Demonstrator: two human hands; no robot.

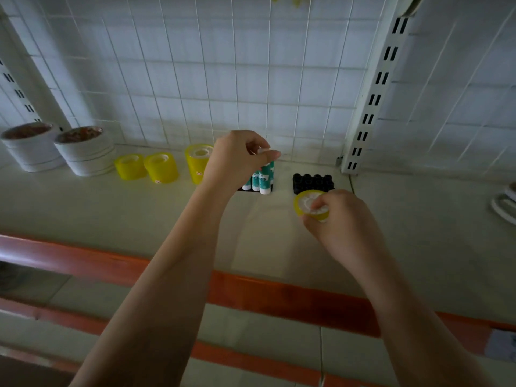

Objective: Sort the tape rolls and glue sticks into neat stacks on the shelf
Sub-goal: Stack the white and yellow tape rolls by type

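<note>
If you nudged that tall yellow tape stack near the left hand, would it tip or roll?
The tall yellow tape stack looks like separate rolls piled up, so it may slide apart or topple. Loose rolls are round and could roll on edge. They look light, likely shifting easily.

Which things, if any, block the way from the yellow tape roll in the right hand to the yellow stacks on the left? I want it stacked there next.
The left hand and the teal-and-white glue sticks it holds stand between the right hand's yellow tape roll and the yellow tape stacks.
</note>
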